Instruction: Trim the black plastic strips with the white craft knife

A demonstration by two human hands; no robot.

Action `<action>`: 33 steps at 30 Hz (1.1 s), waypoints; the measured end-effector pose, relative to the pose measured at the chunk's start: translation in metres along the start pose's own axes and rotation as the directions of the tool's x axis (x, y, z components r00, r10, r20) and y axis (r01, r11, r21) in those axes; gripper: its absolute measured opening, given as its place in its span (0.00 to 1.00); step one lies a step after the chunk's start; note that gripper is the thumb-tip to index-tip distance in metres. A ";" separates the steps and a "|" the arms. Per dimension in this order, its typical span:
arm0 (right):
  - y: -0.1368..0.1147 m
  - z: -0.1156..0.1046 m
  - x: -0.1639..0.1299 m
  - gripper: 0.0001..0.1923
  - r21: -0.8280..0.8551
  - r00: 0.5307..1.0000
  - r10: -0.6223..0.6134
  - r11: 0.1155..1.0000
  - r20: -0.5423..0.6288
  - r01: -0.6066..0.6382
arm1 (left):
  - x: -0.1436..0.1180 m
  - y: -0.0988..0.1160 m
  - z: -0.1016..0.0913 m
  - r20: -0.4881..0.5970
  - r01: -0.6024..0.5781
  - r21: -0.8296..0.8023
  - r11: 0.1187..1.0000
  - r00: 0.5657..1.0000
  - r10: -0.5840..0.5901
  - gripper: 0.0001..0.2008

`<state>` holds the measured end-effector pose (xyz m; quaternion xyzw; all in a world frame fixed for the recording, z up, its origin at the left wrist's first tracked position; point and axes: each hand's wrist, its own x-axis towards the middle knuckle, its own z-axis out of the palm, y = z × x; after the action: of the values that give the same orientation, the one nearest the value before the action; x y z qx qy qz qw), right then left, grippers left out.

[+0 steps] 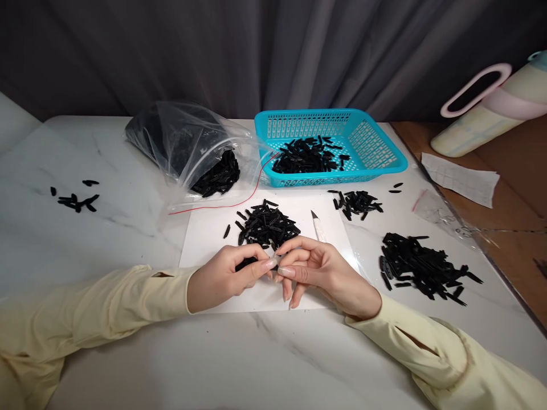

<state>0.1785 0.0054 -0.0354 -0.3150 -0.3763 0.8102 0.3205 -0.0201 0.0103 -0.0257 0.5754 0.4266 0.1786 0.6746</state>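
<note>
A white marble table (128, 353) fills the view, backed by a grey curtain (256, 51). On it, at the far side, a clear plastic bag (188, 145) lies open with black pieces inside, and just to its right stands a turquoise basket (387, 156) holding more of them. A pale bottle with a pink handle (487, 111) lies on the wooden surface at the right, near a slip of paper (459, 177). A white sheet (205, 233) lies in the middle of the table, under the hands, and carries a heap of black pieces (267, 225). A larger heap (423, 267) sits to the right, a smaller one (356, 203) nearer the basket, and a few scattered pieces (77, 199) lie far left. A small white knife (318, 226) rests on the sheet beside the right hand (320, 270). The left hand (226, 276) meets it fingertip to fingertip, both pinched narrowly around something small at the near edge of the central heap; what they hold is hidden by the fingers.
</note>
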 end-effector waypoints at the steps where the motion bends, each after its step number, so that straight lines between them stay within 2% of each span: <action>1: 0.000 0.000 0.000 0.09 -0.005 1.000 -0.006 1.000 -0.007 0.006 | 0.000 0.000 0.000 0.005 0.008 -0.003 1.000 1.000 -0.008 0.15; 9: -0.001 -0.002 -0.001 0.08 0.029 1.000 0.023 0.999 0.021 -0.024 | 0.003 0.002 -0.001 0.084 0.115 -0.197 0.974 0.991 -0.100 0.15; 17: -0.004 -0.004 -0.001 0.11 0.065 0.999 0.034 0.997 0.020 -0.035 | 0.005 0.003 -0.002 0.072 0.121 -0.321 0.939 0.992 -0.104 0.13; 21: -0.004 -0.005 0.000 0.11 0.060 1.000 0.021 0.998 0.022 -0.023 | 0.005 0.001 -0.001 0.044 0.098 -0.294 0.951 0.995 -0.089 0.14; 25: -0.004 -0.002 -0.002 0.06 0.017 0.999 0.043 0.999 0.025 -0.044 | 0.001 -0.001 0.000 -0.056 -0.018 -0.185 0.983 0.998 0.008 0.12; 28: -0.002 0.005 -0.004 0.09 -0.072 0.998 0.044 0.996 -0.042 -0.047 | -0.001 0.000 0.002 -0.118 -0.081 -0.131 0.988 0.991 0.066 0.11; 33: 0.003 0.011 -0.003 0.12 -0.105 0.985 -0.059 0.994 -0.163 0.042 | -0.001 0.001 0.003 -0.100 -0.082 -0.163 0.983 0.993 0.066 0.10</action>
<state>0.1712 -0.0026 -0.0313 -0.3874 -0.3966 0.7529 0.3548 -0.0180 0.0084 -0.0243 0.5233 0.4195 0.2656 0.6926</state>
